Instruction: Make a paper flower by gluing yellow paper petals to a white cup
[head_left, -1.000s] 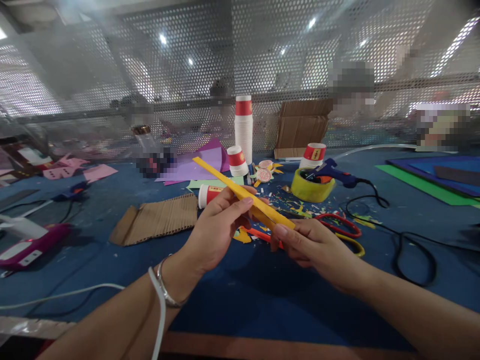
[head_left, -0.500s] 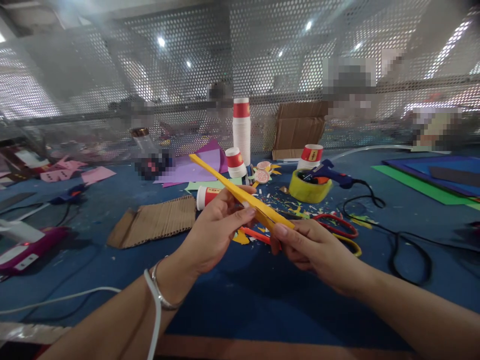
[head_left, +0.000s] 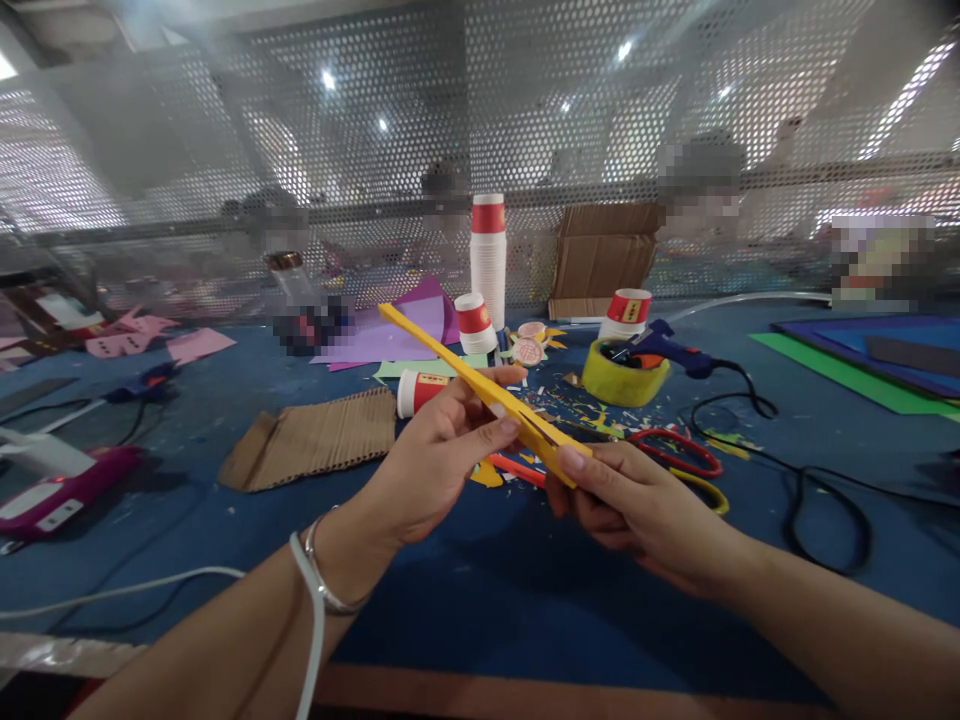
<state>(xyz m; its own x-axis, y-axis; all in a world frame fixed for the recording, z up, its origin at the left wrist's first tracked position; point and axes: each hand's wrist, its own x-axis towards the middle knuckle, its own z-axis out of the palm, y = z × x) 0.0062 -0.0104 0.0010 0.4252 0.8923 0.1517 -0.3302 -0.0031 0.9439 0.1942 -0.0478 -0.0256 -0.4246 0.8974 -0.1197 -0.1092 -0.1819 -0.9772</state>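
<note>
A long folded strip of yellow paper (head_left: 442,352) slants down to the right above the table, held in both hands. My left hand (head_left: 442,450) pinches it near the middle, thumb in front and fingers behind. At the lower right end, my right hand (head_left: 630,500) grips it between thumb and fingers. The layers of the strip stand slightly apart between the hands. Behind my right hand lie scissors with red and yellow handles (head_left: 690,455). A paper cup on its side (head_left: 421,392) and a corrugated cardboard piece (head_left: 319,440) lie beyond my left hand.
A tall stack of paper cups (head_left: 488,260) stands at the back. A blue glue gun (head_left: 671,350) rests on a yellow tape roll (head_left: 622,375), its black cord trailing right. Paper scraps litter the middle. A magenta power strip (head_left: 67,495) lies left, coloured sheets (head_left: 847,375) right.
The gap between the strip's layers near my right hand looks a little wider. Both hands keep their hold, and the whole view has shifted slightly.
</note>
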